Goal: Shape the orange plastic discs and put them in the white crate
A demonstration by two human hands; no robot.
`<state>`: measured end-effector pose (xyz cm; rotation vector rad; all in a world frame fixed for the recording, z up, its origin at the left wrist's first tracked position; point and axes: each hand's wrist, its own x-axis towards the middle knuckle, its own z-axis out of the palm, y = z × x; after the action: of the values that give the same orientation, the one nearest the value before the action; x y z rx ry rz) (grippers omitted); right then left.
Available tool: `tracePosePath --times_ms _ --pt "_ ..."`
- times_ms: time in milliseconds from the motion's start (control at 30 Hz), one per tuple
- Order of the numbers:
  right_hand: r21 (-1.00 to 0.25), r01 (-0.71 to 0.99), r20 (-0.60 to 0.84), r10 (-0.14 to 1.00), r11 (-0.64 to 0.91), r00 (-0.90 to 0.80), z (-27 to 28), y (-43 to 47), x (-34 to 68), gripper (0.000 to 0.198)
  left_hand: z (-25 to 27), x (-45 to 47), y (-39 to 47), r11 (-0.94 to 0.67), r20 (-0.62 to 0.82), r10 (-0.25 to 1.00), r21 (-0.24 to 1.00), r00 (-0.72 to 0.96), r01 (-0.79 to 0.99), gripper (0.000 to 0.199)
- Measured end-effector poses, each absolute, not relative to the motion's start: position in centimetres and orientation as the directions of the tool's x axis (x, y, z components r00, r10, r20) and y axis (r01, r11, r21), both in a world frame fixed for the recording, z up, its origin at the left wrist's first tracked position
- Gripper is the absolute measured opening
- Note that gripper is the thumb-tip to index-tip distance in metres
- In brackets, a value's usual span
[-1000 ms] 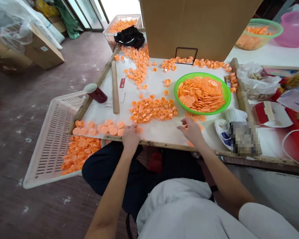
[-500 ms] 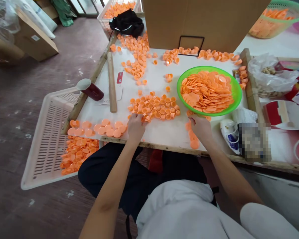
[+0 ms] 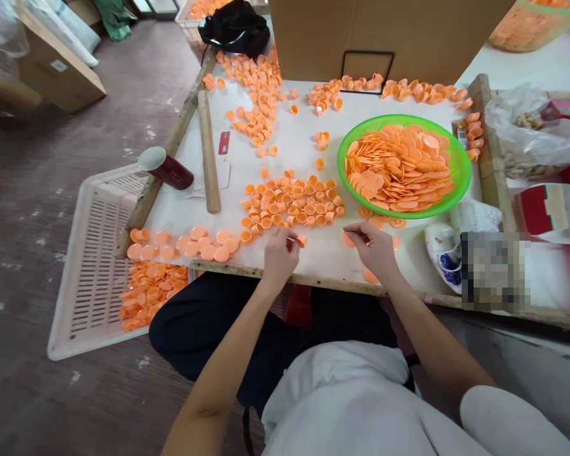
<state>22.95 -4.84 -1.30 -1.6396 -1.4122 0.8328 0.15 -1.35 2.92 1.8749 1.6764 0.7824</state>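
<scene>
My left hand (image 3: pixel 282 254) pinches a small orange plastic cup (image 3: pixel 302 241) at its fingertips, above the table's front part. Facing it, my right hand (image 3: pixel 374 248) is closed on the edge of a flat orange disc (image 3: pixel 346 240). The cup and the disc are apart. Just beyond my left hand stands a cluster of orange cups (image 3: pixel 292 199). More discs (image 3: pixel 370 275) lie partly hidden under and around my right hand. A green bowl (image 3: pixel 464 183) heaped with orange discs sits behind that hand.
Capped orange pieces (image 3: pixel 199 244) lie along the front left edge, above a white crate (image 3: pixel 83 253) of similar parts. A wooden stick (image 3: pixel 209 152) and a dark red mug (image 3: pixel 171 171) are at left. A cardboard box (image 3: pixel 389 38) stands behind; wooden rails (image 3: pixel 494 152) border the table.
My left hand has moved right from the cup cluster, now with a cup in its fingers. My right hand has shifted slightly left and lifted a disc. The view has tilted a little.
</scene>
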Motion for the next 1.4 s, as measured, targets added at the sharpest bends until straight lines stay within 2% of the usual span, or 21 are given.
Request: tracePosePath --times_ms 133,267,433,533,633,800,1000,1133,1267,1400 --pt "-0.957 0.203 -0.204 0.978 -0.206 0.032 -2.5 -5.1 20.4 0.025 0.9 2.4 -2.5 0.020 -0.107 0.984 0.859 0.141 0.511 0.007" --pt "-0.944 0.123 -0.317 0.945 -0.307 -0.075 -2.7 -5.5 19.0 0.024 -0.3 2.6 -2.7 0.103 -0.212 0.953 0.899 0.216 0.425 0.012" --pt "-0.936 0.240 -0.275 0.961 -0.258 -0.038 -2.0 -5.7 18.9 0.022 -0.7 2.2 -2.8 0.101 -0.212 0.916 0.944 0.340 0.314 0.022" --pt "-0.924 0.318 -0.242 0.969 -0.211 -0.058 -1.4 -5.8 19.1 0.020 -0.6 2.4 -3.0 -0.022 -0.129 0.938 0.905 0.323 0.425 0.028" --pt "-0.915 0.356 -0.224 0.973 -0.189 -0.059 -1.2 -6.0 19.3 0.019 -0.7 2.8 -3.2 -0.148 -0.052 0.935 0.841 0.350 0.521 0.025" --pt "-0.919 0.370 -0.172 0.982 -0.132 -0.076 -1.5 -6.2 19.4 0.018 -1.1 2.7 -3.3 -0.203 -0.029 0.932 0.783 0.360 0.588 0.020" --pt "-0.919 0.367 -0.161 0.987 -0.142 -0.020 -1.1 -5.9 19.3 0.019 -1.2 2.1 -3.0 -0.082 -0.115 0.883 0.917 0.456 0.390 0.035" --pt "-0.925 0.348 -0.168 0.986 -0.151 -0.019 -1.1 -5.7 19.4 0.021 -0.9 2.2 -2.8 -0.034 -0.134 0.908 0.920 0.396 0.389 0.025" --pt "-0.934 0.325 -0.158 0.987 -0.148 -0.005 -1.6 -5.6 19.8 0.018 -0.5 2.5 -2.9 -0.144 -0.064 0.912 0.875 0.405 0.462 0.019" --pt "-0.940 0.298 -0.155 0.987 -0.164 0.051 -2.2 -5.5 20.1 0.017 -0.5 2.7 -2.9 -0.291 -0.005 0.887 0.771 0.463 0.566 0.021"
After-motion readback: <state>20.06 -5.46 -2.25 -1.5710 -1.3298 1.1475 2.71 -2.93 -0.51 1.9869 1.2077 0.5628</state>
